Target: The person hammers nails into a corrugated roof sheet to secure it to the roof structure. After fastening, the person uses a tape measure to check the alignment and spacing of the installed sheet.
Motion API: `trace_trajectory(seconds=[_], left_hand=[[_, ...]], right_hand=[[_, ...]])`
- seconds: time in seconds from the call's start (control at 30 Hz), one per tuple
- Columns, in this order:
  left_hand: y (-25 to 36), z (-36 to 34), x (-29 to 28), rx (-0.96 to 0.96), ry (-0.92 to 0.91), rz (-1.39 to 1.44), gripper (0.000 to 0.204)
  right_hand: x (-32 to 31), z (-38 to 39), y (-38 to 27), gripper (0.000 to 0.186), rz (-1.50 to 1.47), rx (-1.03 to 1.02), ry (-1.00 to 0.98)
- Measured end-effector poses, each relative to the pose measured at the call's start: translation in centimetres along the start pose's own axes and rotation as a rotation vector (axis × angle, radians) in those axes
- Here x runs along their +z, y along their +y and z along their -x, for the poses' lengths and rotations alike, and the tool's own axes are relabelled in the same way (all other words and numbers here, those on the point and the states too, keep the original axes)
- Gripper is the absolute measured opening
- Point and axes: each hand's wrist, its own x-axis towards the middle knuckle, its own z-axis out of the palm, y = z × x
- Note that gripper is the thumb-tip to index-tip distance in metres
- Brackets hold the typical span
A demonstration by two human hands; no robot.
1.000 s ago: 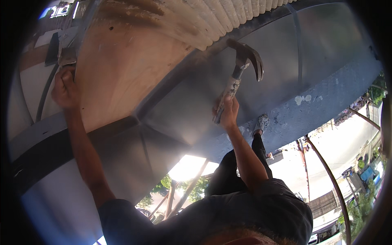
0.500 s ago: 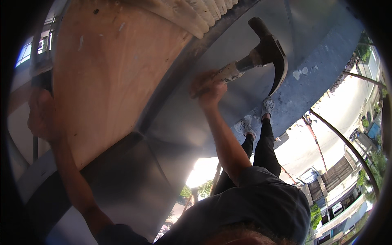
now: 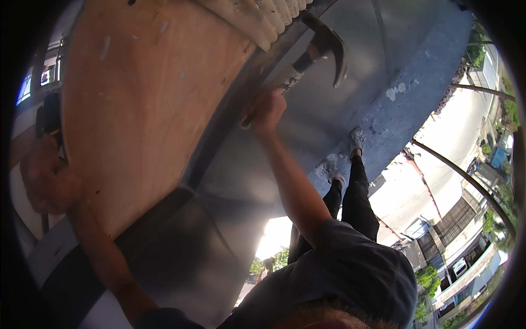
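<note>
The hammer [image 3: 302, 61] is held in the right grip [image 3: 267, 109], which is wrapped firmly around the pale, worn handle, with the butt end left showing below. The hammer's head is raised beyond the grip, and its claw is curved over to the right and downward.

The board [image 3: 148, 98], a broad reddish-brown sheet, is bordered on its right by a dark strip [image 3: 203, 159]. The right grip is seen in front of this border; whether the strip is touched cannot be told. Near the hammer's head, a corrugated sheet [image 3: 257, 22] is cut off by the top of the view. Below the board, its lower edge is met by a dark panel [image 3: 175, 263].

Open room is offered to the right of the hammer, where a smooth grey panel [image 3: 339, 104] is left bare as far as the ledge [image 3: 405, 109]. Both shoes [image 3: 357, 138] are planted on the ledge, beyond whose outer edge a bright street [image 3: 433, 164] and a curved pole [image 3: 471, 178] are seen.

The left grip [image 3: 52, 178] is placed by the board's left edge, curled and blurred. A dark block [image 3: 52, 112] is seen just above it; whether anything is held there cannot be told.
</note>
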Motion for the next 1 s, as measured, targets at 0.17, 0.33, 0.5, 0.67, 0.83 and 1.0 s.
trace_trajectory(seconds=[0.17, 0.33, 0.5, 0.67, 0.83, 1.0], left_hand=[[0.1, -0.2, -1.9, -0.015, -0.102, 0.225, 0.042], [0.3, -0.9, -2.1, -0.089, -0.169, 0.25, 0.033], [4.2, -1.7, 0.6, -0.123, -0.093, 0.177, 0.026], [3.9, -3.2, -0.1, 0.2, -0.154, -0.183, 0.019], [6.5, -3.3, 1.3, 0.23, -0.14, -0.281, 0.031], [6.6, -2.6, 1.1, 0.246, -0.201, -0.012, 0.033]], right_hand=[[0.9, 0.0, -1.7, 0.063, -0.117, 0.151, -0.009], [1.8, 0.7, -0.3, 0.063, -0.161, 0.184, -0.056], [-0.2, -0.1, -0.1, 0.065, -0.167, 0.232, -0.003], [2.0, 0.5, 0.1, 0.06, -0.06, 0.34, -0.028], [-3.8, 0.2, -3.8, 0.058, -0.033, 0.43, 0.043], [-15.9, 3.6, -6.4, 0.062, 0.245, 0.5, 0.079]])
